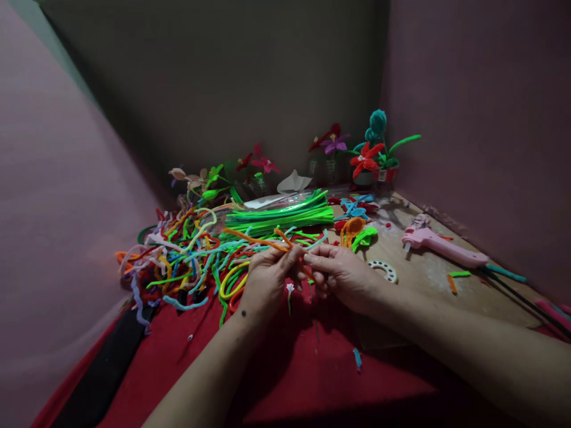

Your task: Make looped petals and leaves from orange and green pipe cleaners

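Observation:
Pinched between thumb and fingers of my left hand [269, 279] is an orange pipe cleaner [252, 239], its long end reaching out to the upper left and a short end standing up beside it. My right hand [341, 274] meets the left fingertips and closes on the same orange pipe cleaner, part of which shows below the fingers. The exact grip point is hidden by the fingertips. Just below the hands lies a small white flower-like piece on a green stem [289, 291]. Behind them is a bundle of green pipe cleaners [281, 217].
Loose coloured pipe cleaners [178, 255] heap up at left. A pink glue gun [446, 246] lies on the board at right, near a white ring with holes [383, 269]. Finished pipe-cleaner flowers [366, 159] stand along the back. A black strip [107, 368] lies at front left.

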A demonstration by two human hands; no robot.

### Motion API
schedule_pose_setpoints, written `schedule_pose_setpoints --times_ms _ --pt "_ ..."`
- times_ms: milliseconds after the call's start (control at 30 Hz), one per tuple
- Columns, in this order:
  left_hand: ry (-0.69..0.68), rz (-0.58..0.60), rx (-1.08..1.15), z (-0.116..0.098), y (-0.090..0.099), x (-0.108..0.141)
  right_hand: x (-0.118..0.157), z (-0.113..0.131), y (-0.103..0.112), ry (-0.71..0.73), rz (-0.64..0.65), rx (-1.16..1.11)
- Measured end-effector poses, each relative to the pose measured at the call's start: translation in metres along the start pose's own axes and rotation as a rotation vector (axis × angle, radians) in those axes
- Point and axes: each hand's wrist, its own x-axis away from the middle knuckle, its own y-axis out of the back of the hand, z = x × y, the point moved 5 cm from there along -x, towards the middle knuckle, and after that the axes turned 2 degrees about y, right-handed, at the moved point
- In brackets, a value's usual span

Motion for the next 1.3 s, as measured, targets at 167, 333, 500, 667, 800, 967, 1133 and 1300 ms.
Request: schedule_pose_setpoints --times_ms 167,333,500,667,800,967,1133,1300 --pt "-0.007 -0.081 -0.02 0.002 0.008 -0.004 0.002 0.002 -0.003 -0.039 0.042 -0.072" --pt "-0.018 -0.127 -0.012 0.001 0.01 -0.005 0.005 -0.004 -0.01 -0.173 0.154 -0.124" --pt "0.024 -0.12 -0.006 0.003 0.009 -0.004 0.004 -0.006 -0.006 -0.122 0.075 -0.026" --pt "0.059 -0.052 0.04 0.007 0.006 -0.004 0.005 -0.003 -0.008 -0.078 0.06 0.143" --pt "0.079 -0.04 -0.022 0.006 0.004 -0.002 0.007 0.0 -0.009 -0.088 0.069 0.26" --pt "0.042 -0.01 -0.059 0.003 0.005 -0.004 0.008 -0.001 -0.013 -0.092 0.117 0.352" --pt "0.071 -0.002 -0.074 0.005 0.009 -0.007 0.01 0.006 -0.019 -0.033 0.14 0.583" --pt "0.108 -0.018 -0.055 0.005 0.009 -0.006 0.011 0.012 -0.02 -0.008 0.145 0.765"
